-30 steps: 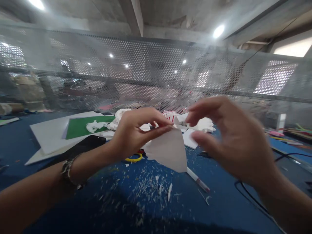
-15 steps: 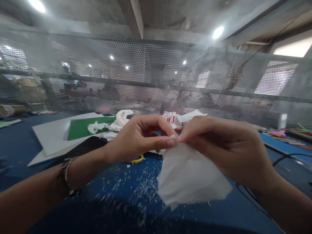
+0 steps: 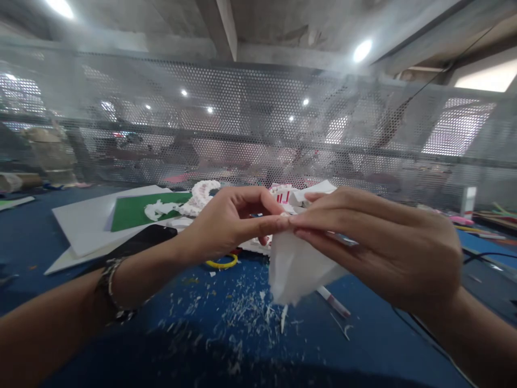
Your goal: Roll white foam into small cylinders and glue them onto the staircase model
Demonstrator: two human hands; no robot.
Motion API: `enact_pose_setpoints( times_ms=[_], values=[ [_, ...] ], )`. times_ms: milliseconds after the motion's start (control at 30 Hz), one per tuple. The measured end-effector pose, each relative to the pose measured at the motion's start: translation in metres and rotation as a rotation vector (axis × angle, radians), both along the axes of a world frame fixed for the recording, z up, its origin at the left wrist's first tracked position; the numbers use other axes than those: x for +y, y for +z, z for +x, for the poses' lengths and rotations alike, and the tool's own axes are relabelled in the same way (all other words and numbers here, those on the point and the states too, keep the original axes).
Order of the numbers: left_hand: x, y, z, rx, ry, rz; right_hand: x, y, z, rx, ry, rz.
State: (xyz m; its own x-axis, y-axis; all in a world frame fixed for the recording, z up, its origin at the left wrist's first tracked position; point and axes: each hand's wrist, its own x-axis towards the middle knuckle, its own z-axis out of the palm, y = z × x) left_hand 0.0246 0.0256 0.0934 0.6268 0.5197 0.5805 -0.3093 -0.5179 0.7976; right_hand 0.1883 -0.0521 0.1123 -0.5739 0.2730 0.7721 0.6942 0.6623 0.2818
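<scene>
A thin white sheet (image 3: 294, 267), looking like tissue paper, hangs from my fingertips over the blue table (image 3: 169, 345). My left hand (image 3: 234, 221) pinches its top edge between thumb and index finger. Right beside it, my right hand (image 3: 383, 242) has its fingers closed on the same edge, the fingertips of both hands touching. Whatever small bit lies between the fingertips is mostly hidden. Beneath the sheet, many white paper shreds (image 3: 246, 318) are strewn on the table, and a white pen-like stick (image 3: 334, 302) lies by the sheet's lower right.
To the left lie white boards (image 3: 89, 221), a green sheet (image 3: 133, 213), a dark phone-like object (image 3: 149, 237) and a bumpy white curved piece (image 3: 202, 196). A yellow ring (image 3: 223, 262) sits below my left hand. Cables (image 3: 484, 254) run at the right. A perforated metal screen (image 3: 250, 124) stands behind.
The sheet's hanging part has drawn up and folded narrower, uncovering the pen-like stick and more shreds. My right hand has turned, its fingers now stretched further toward the left hand.
</scene>
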Motion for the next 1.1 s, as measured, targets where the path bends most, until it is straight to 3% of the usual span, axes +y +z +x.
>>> enact_pose_setpoints(
  times_ms=[333,533,867,1000,1100],
  values=[
    [0.007,-0.003,0.000,0.029,0.005,0.032,0.008,0.000,0.005,-0.240,-0.069,0.091],
    [0.005,-0.001,-0.001,0.094,0.004,0.059,0.010,0.001,0.003,-0.126,-0.009,0.010],
    [0.005,-0.003,0.000,0.054,0.031,-0.001,0.014,-0.002,0.000,0.339,0.082,-0.524],
    [0.005,-0.003,-0.001,0.061,0.072,0.023,0.010,-0.002,-0.001,0.334,0.130,-0.489],
    [0.005,-0.003,-0.001,0.079,0.077,0.046,0.006,0.000,0.001,0.253,0.057,-0.381]
  ],
)
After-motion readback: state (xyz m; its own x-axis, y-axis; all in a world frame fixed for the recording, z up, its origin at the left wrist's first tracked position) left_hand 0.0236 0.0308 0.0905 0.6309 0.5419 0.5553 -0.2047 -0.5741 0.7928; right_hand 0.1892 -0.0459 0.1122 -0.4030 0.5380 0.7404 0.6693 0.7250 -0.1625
